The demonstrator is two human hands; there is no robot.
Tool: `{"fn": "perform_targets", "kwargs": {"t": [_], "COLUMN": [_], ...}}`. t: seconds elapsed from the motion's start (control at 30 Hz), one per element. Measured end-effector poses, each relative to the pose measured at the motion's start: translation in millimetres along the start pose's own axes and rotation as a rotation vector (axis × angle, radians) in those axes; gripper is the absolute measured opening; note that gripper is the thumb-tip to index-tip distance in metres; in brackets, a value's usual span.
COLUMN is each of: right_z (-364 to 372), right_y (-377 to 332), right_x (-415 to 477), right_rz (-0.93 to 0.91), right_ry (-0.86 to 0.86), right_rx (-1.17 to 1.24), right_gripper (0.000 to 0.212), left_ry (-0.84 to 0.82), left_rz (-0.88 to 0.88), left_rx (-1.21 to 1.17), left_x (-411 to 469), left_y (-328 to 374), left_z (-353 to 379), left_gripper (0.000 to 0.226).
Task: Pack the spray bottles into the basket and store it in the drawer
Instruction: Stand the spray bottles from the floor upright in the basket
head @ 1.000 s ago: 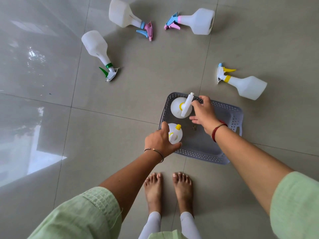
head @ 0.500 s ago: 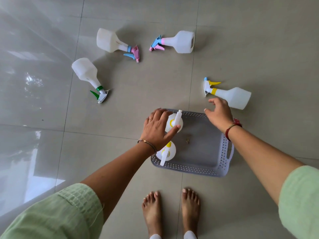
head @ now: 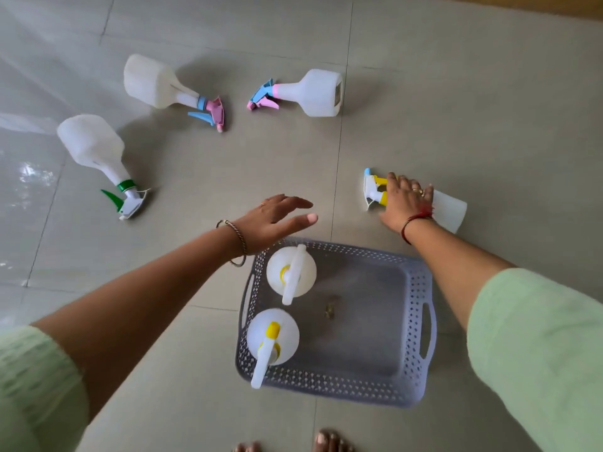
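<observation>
A grey perforated basket (head: 421, 282) sits on the floor in front of my feet. Two white spray bottles stand upright in its left side, the far one (head: 292, 272) and the near one (head: 272, 337). My right hand (head: 406, 203) lies over the neck of a yellow-collared bottle (head: 448, 208) lying on the floor just beyond the basket's right corner, fingers wrapping it. My left hand (head: 277, 216) hovers open above the floor past the basket's far left corner. Three more bottles lie on the floor: green-triggered (head: 94, 148), pink-headed (head: 153, 81), blue-and-pink-headed (head: 313, 93).
The floor is glossy grey tile with bright reflections at the left (head: 29, 177). My bare toes (head: 329, 442) show at the bottom edge. A small brownish speck (head: 329, 310) lies in the basket's bare middle. No drawer is in view.
My left hand left the far bottle in the basket and moved forward, open. My right hand reached right and came down on the yellow-collared bottle. The view tilted forward.
</observation>
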State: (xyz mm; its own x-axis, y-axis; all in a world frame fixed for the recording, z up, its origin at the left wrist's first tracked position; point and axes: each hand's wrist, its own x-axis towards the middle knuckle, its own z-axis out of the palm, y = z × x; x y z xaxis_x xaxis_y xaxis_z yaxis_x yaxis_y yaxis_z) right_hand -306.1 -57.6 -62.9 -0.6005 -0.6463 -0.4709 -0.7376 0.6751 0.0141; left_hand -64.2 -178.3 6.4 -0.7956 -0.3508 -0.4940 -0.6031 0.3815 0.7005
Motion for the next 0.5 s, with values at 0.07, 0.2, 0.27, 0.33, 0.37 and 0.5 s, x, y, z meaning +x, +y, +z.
{"fn": "perform_targets", "kwargs": {"t": [0.07, 0.2, 0.27, 0.33, 0.37, 0.5], "right_z": [5.6, 23.4, 30.5, 30.8, 28.4, 0.0], "right_y": [4.6, 5.3, 5.4, 6.6, 7.4, 5.8], "right_x": [10.1, 18.8, 20.6, 16.9, 12.2, -22.0], "right_rz": [0.024, 0.019, -0.005, -0.03, -0.043, -0.109], "right_ry": [0.002, 0.021, 0.091, 0.151, 0.172, 0.233], "right_rx": [-0.032, -0.187, -0.224, -0.241, -0.231, -0.157], "right_gripper": [0.073, 0.063, 0.057, 0.056, 0.056, 0.058], "left_ry": [-0.028, -0.039, 0.013, 0.068, 0.087, 0.164], "left_rz": [0.09, 0.145, 0.173, 0.179, 0.163, 0.078], "left_rx": [0.007, 0.017, -0.028, -0.053, -0.062, -0.12], "left_x": [0.5, -0.8, -2.0, -5.5, -9.4, -39.0], "left_y": [-2.4, -5.5, -3.4, 0.2, 2.5, 20.9], "left_z": [-0.7, 6.2, 3.9, -1.5, -4.4, -12.1], "left_gripper": [0.079, 0.076, 0.076, 0.075, 0.075, 0.076]}}
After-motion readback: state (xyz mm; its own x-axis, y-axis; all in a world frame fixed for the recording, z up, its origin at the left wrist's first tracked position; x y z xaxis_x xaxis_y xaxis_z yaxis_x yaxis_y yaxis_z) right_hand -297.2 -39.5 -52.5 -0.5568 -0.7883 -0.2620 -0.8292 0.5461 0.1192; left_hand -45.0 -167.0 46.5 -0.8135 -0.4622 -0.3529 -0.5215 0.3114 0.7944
